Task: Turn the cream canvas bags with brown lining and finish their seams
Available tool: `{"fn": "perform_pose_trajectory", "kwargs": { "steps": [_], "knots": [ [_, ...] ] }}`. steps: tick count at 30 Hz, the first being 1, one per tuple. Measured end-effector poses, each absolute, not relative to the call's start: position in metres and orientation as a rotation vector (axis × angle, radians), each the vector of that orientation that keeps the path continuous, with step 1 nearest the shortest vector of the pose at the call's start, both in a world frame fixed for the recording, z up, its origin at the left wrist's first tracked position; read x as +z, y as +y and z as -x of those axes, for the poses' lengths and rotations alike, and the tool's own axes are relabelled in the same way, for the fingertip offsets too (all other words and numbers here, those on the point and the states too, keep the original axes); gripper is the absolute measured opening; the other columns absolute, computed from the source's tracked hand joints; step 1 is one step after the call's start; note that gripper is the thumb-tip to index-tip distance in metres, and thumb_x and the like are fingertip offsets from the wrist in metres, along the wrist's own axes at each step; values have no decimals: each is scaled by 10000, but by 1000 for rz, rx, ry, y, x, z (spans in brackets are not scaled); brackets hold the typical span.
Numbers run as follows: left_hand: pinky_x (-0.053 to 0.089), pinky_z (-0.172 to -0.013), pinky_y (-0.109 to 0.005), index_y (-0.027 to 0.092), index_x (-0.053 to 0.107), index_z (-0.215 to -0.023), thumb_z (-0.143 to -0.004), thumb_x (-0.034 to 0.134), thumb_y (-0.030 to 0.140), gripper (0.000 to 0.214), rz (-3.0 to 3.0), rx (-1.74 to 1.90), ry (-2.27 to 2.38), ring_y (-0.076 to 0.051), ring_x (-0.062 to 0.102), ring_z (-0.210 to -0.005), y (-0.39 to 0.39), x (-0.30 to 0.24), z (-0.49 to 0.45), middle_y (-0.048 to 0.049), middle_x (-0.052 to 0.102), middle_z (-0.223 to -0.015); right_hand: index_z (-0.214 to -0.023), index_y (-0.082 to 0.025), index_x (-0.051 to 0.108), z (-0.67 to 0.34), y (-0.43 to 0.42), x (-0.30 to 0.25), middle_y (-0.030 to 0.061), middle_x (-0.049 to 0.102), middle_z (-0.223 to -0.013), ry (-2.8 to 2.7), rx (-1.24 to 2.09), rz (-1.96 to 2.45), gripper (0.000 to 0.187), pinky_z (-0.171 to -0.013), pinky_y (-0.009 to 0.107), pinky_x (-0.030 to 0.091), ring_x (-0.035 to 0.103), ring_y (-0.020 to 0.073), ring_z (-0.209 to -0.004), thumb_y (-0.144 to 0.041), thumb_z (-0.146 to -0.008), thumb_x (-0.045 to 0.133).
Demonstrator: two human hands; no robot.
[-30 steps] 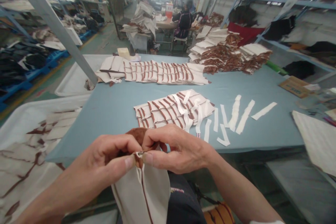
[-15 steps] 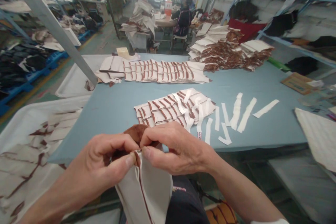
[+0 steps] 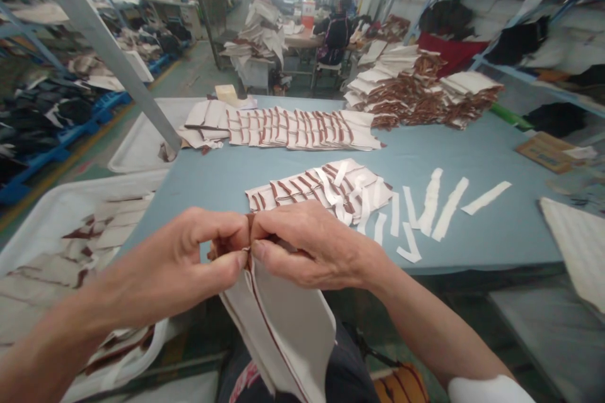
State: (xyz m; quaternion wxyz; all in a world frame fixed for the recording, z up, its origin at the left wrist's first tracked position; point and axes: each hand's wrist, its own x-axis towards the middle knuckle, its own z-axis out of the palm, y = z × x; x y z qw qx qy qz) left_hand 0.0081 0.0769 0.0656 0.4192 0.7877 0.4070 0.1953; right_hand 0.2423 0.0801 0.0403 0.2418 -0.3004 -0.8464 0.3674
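Both hands meet in front of me over the near edge of a blue table [image 3: 472,138]. My left hand [image 3: 189,264] and my right hand [image 3: 307,245] each pinch the top edge of a cream fabric piece with a brown seam [image 3: 288,327], thumbs and fingers pressed together. The fabric hangs down from the pinch toward my lap. A small bit of brown fabric shows between the fingers. Just beyond my hands a fanned row of similar cream and brown pieces [image 3: 321,189] lies on the table.
White paper strips [image 3: 435,201] lie to the right of the near row. A longer row of pieces [image 3: 283,129] and tall stacks [image 3: 416,88] sit farther back. White trays [image 3: 61,220] with fabric stand at the left. A seated person [image 3: 336,31] works at a distant table.
Both hands have lifted the fabric piece a little higher and closer together. The brown fabric above the fingers is now mostly hidden.
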Motion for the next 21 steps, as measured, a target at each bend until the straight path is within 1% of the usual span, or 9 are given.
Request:
{"fn": "perform_pose_trajectory", "kwargs": {
  "steps": [2,5,8,12,15,17,21],
  "knots": [
    [451,-565,-180,231,651,-630,-896,646,327,283,-1970,559,1066,-136,563,-594,75,62,-11,52,624,-612,-875,-243,554,-245,85,39,-9,599,-792,-2297,1037,818,144,-714,319,334,531,171,-732,-312,-1001,563],
    [451,-548,-189,232,739,-692,-944,661,464,352,-1894,527,1106,-153,590,-611,72,51,-12,35,667,-649,-870,-231,584,-248,88,35,-9,648,-856,-2265,1056,817,124,-761,306,362,546,169,-791,-312,-945,641],
    [441,-557,-182,229,749,-711,-961,691,517,386,-1823,541,1148,-146,567,-618,69,38,-11,38,669,-658,-865,-227,597,-249,86,31,-16,658,-876,-2260,1079,868,117,-775,303,369,544,170,-816,-276,-895,699],
    [410,-544,-189,225,762,-732,-977,723,520,386,-1753,611,1174,-139,542,-601,60,24,-13,41,672,-657,-818,-234,557,-245,81,31,-33,619,-827,-2213,1208,1002,149,-738,306,346,515,168,-787,-271,-909,669],
    [430,-549,-198,217,739,-719,-993,727,561,440,-1673,659,1224,-148,569,-612,50,15,-15,29,695,-679,-867,-242,558,-242,75,29,-31,600,-841,-2158,1328,1103,95,-736,312,354,528,183,-806,-268,-913,638],
    [455,-567,-203,214,743,-741,-1013,720,587,462,-1609,686,1260,-152,584,-615,44,9,-14,24,712,-685,-921,-249,553,-241,69,24,-26,609,-895,-2111,1391,1109,96,-775,315,385,548,194,-854,-249,-880,639],
    [471,-560,-209,218,749,-790,-1039,704,660,510,-1472,688,1243,-152,592,-574,37,-1,-8,28,721,-651,-989,-263,524,-242,59,11,-16,606,-979,-1988,1450,1043,216,-881,344,447,561,214,-942,-232,-809,640]
  ]
}}
